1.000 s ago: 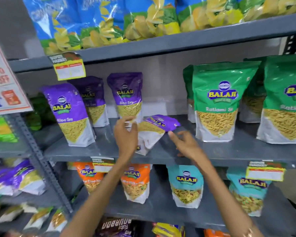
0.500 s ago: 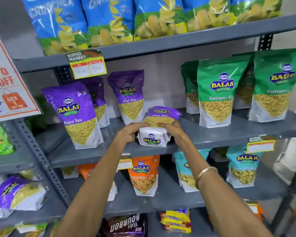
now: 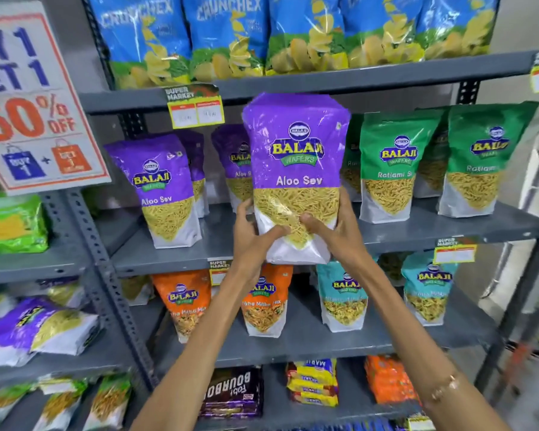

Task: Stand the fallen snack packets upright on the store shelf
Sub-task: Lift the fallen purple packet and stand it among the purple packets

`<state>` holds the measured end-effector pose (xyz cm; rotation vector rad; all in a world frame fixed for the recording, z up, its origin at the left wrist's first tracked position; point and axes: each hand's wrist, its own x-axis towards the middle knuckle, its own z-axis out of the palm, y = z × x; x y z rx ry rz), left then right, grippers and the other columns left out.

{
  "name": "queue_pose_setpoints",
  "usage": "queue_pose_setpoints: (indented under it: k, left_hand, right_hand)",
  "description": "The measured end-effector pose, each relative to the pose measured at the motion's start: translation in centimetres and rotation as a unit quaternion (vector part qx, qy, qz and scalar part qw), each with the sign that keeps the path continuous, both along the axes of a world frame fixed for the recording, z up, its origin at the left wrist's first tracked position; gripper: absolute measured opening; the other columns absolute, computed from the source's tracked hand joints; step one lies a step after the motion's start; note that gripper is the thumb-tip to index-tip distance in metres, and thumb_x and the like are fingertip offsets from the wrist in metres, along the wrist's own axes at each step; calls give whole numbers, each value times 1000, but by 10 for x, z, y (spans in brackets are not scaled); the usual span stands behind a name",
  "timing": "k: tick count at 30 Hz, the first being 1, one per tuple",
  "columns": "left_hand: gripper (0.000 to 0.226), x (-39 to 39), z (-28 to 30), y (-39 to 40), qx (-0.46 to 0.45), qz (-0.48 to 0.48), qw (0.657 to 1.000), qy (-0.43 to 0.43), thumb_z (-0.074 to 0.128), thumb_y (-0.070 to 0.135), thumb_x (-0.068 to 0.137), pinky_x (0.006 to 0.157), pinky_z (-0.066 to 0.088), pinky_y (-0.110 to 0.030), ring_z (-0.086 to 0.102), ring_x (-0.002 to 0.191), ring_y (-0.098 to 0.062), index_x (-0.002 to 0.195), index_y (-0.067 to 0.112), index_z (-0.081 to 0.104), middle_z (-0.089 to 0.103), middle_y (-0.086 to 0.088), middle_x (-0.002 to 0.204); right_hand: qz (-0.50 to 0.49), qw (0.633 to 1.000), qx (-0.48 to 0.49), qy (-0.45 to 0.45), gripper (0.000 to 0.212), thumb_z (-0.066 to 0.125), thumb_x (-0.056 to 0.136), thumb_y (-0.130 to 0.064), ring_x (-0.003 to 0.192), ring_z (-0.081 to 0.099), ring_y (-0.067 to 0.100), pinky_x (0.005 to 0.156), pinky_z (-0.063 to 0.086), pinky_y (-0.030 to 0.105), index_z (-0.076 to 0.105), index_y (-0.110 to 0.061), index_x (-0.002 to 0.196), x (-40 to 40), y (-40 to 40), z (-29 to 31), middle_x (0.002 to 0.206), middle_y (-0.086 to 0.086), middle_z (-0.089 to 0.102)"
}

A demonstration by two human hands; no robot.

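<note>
A purple Aloo Sev packet [image 3: 296, 157] is upright in the air, in front of the middle grey shelf [image 3: 175, 259]. My left hand [image 3: 252, 237] grips its lower left side. My right hand [image 3: 336, 231] grips its lower right side, thumb across the white base. Behind it, more purple Aloo Sev packets [image 3: 165, 191] stand upright on the shelf, one partly hidden by the held packet. Green Ratlami Sev packets [image 3: 392, 166] stand to the right on the same shelf.
Blue Crunchex bags [image 3: 231, 35] fill the top shelf. Orange packets [image 3: 184, 303] and teal packets [image 3: 343, 293] stand on the shelf below. On the left rack a purple packet [image 3: 38, 331] lies on its side. A 50% off sign [image 3: 35, 98] hangs at the upper left.
The purple packet lay tipped on the shelf; both hands took hold of it, lifted it off the shelf and turned it upright toward me.
</note>
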<state>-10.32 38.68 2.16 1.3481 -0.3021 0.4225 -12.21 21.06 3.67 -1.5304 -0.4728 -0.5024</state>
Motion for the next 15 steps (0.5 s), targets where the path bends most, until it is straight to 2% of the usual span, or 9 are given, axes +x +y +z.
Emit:
queue_pose_setpoints:
  k: [3, 6, 9, 13, 15]
  left_hand:
    - [77, -35, 16, 3, -19, -14, 998, -56, 80, -13, 67, 82, 60, -29, 74, 100, -12, 133, 7, 46, 78, 7, 106]
    - [78, -53, 26, 9, -29, -18, 995, -93, 76, -21, 68, 86, 59, -28, 72, 103, -11, 133, 7, 44, 77, 10, 109]
    - [81, -62, 30, 14, -37, -9, 993, -112, 76, -22, 68, 88, 59, -31, 71, 108, -15, 138, 2, 42, 76, 6, 113]
    - [81, -64, 32, 20, -51, 5, 992, -114, 77, -17, 67, 91, 58, -36, 69, 113, -22, 137, 5, 43, 71, -6, 122]
    - [80, -62, 31, 23, -44, 9, 993, -114, 77, -21, 68, 91, 58, -35, 69, 114, -22, 134, 11, 46, 70, -7, 123]
  right_hand:
    - [8, 998, 5, -63, 64, 71, 90, 0, 116, 63, -2, 92, 51, 15, 41, -31, 137, -32, 3, 16, 124, -19, 63]
    - [24, 995, 11, -91, 67, 72, 89, 1, 115, 63, -3, 94, 51, 16, 38, -31, 137, -48, 8, 26, 120, -27, 64]
    - [43, 994, 7, -99, 70, 72, 89, 1, 115, 63, -6, 92, 50, 13, 35, -26, 142, -53, 12, 30, 118, -33, 63]
    - [47, 994, 0, -103, 69, 71, 88, 1, 110, 65, -8, 87, 52, 12, 34, -15, 143, -52, 18, 33, 113, -34, 64]
    - [55, 994, -7, -97, 67, 71, 89, 1, 109, 65, -10, 86, 52, 11, 34, -16, 142, -46, 20, 31, 112, -36, 64]
